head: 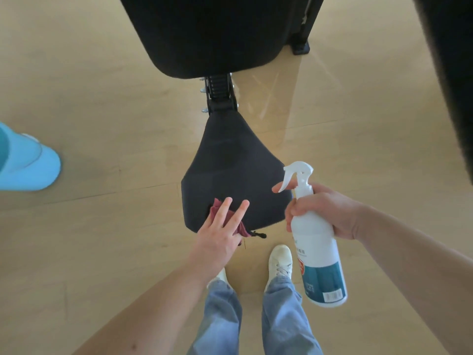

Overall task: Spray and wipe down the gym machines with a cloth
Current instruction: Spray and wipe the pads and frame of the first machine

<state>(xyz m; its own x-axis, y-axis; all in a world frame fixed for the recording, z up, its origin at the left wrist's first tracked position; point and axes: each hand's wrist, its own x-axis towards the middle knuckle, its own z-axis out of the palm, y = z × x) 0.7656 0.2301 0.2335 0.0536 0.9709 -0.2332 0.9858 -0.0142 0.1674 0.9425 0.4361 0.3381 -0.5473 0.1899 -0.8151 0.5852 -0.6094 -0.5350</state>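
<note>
well, i'm pressing my left hand [220, 231] flat on the dark red cloth [217, 204], fingers straight and spread, at the near left corner of the black seat pad [230, 162]. the hand is hiding most of the cloth, and only a crumpled edge is showing past my fingers, with a fold below my palm. my right hand [325, 211] is wrapping round the neck of the white spray bottle [317, 247], the forefinger lying on the trigger and the nozzle pointing left across the seat. the bottle is hanging over the seat's near right corner and blocking that corner from view. beyond the seat, a black hinge bracket [220, 96] with bolts is leading up to the large black back pad [212, 34], which is filling the top of the view. a black frame foot [300, 47] is standing on the pale wooden floor [102, 98] right of that pad. my white shoes [280, 262] and jeans [284, 316] are showing below, and someone's light blue shoe [28, 167] is sitting well apart at the left edge.
</note>
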